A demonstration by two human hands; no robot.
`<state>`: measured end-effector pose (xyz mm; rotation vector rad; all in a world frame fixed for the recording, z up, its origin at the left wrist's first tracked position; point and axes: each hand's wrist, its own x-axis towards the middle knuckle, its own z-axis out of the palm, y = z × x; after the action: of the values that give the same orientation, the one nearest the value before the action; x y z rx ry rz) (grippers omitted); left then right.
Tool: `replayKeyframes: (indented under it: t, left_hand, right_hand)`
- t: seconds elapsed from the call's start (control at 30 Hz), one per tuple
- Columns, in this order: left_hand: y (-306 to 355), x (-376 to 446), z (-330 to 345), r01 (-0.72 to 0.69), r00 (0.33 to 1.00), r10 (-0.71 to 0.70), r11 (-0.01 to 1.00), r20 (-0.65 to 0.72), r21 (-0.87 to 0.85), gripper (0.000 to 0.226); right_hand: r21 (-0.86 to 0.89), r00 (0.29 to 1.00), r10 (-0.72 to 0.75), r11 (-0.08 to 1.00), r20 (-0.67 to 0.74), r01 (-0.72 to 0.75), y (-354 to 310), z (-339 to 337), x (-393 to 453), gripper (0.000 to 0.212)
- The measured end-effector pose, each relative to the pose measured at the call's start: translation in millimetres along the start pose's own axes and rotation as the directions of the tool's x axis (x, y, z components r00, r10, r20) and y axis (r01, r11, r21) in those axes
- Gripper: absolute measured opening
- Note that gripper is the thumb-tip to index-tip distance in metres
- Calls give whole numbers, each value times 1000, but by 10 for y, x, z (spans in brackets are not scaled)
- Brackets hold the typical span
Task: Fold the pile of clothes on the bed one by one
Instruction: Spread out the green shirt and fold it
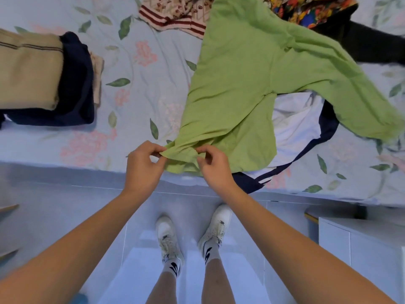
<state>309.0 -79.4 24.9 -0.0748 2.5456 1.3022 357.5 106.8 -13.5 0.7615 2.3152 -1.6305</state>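
A light green shirt (252, 73) lies spread across the floral bed sheet (140, 88), reaching from the far pile to the near edge. My left hand (142, 165) pinches the shirt's near corner between thumb and fingers. My right hand (215, 165) pinches the same bunched edge a little to the right. Under the shirt lies a white garment with navy trim (306, 132). At the far edge sit a pink patterned garment with dark red stripes (175, 16), a colourful print garment (311, 9) and a black one (368, 44).
A folded stack at the left holds a beige garment (28, 69) on top of a navy one (79, 84). The bed's near edge runs across the middle. My feet in white shoes (192, 233) stand on the pale tiled floor. A white cabinet (361, 242) stands at the right.
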Motion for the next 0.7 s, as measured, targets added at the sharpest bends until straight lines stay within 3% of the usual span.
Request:
replayKeyframes:
  t: [0.13,0.23,0.3,0.37,0.4,0.5,0.57,0.6,0.7]
  left_hand:
    - [72,-78,-27,-182,983,182,983,-16,13,10]
    - [102,-143,78,-217,976,218,976,24,-38,17]
    - [72,-138,176,-236,971,236,972,23,-19,20]
    - [48,-130,264,-257,965,258,966,37,-24,18]
    - [44,-142,294,-262,963,265,964,53,-48,15]
    - [19,-211,327,-257,953,266,963,143,-76,8]
    - [-25,-240,309,-270,945,271,962,184,-33,10]
    - [-29,-245,304,-271,946,270,962,181,-21,7]
    - [89,-232,333,-212,974,213,977,78,-20,24]
  right_hand:
    - [47,974,-156,985,-167,166,-107,-90,-233,24]
    - [198,992,-79,975,-97,97,-121,-149,-297,19]
    - [285,998,-57,958,41,43,-71,-167,-330,49]
    - [195,989,-85,979,117,61,17,-142,-335,73]
    - [132,990,-99,988,104,85,54,-127,-337,74]
    - [80,987,-123,988,-103,131,127,-161,-307,35]
    - [104,980,-99,988,-172,118,169,-228,-275,29]
    - [123,987,-85,987,-137,102,168,-260,-277,41]
    - [92,988,-58,995,141,46,178,-218,-324,106]
